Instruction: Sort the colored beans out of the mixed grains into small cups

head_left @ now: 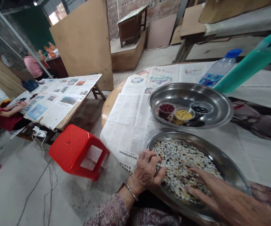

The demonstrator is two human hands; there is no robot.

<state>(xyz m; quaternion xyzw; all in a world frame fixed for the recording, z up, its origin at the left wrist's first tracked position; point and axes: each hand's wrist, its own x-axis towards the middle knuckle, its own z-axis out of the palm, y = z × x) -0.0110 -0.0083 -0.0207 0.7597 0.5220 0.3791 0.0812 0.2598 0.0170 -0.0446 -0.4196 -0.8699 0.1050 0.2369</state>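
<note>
A round steel basin (240, 179) near me holds a loose mix of beans and pale grains (185, 160), white with dark red, black and yellow among them. My left hand (147, 171) holds the basin's left rim, its fingers bent over the edge and the thumb reaching inward over the mix. In the mix, on the near right side, my right hand (218, 191) has its fingers stretched and apart; its lower fingertips are partly hidden. Beyond stands a second steel basin (220, 103) with small clear cups of red beans (167, 108), yellow beans (183, 114) and black beans (199, 109).
Newspaper (130, 125) covers the table. A blue-capped bottle (218, 69) and a green translucent object (251, 62) are behind the basins. A red stool (73, 150) stands left. At another newspaper-covered table (55, 94), a person in a red shirt (1, 116) works. Cables (46, 175) lie on the floor.
</note>
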